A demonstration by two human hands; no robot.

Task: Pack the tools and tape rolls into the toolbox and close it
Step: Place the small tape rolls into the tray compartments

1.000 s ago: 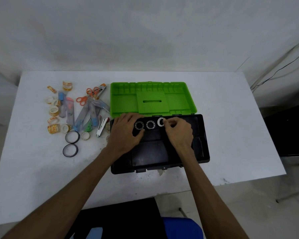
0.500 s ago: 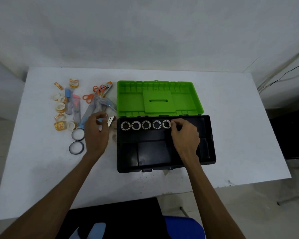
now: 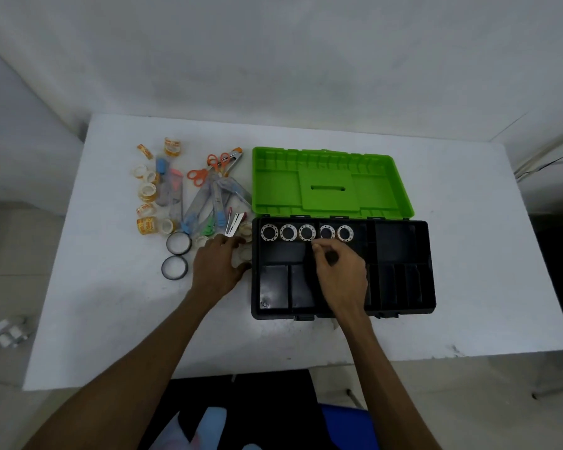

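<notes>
The black plastic toolbox [image 3: 400, 254] lies open near the surface's middle, its green lid [image 3: 330, 183] folded toward the far edge. Five white-rimmed tape rolls [image 3: 306, 232] line its far-left compartment. The right hand [image 3: 340, 276] hovers over the tray, fingers pinched together; contents indiscernible. The left hand [image 3: 216, 266] curls around a pale tape roll [image 3: 243, 254] beside the toolbox's left wall. Loose tapes, scissors [image 3: 205, 172] and two black rings [image 3: 175, 254] remain toward the left edge.

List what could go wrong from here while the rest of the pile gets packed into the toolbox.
1. The five white tape rolls stand on edge in a row along the black toolbox tray's back channel; the right hand working just in front could tip one.
2. The left hand reaches over small clear rolls beside the open metal stapler; fingers may catch it.
3. Long scissors may be too tall for the green lid to shut.
</notes>
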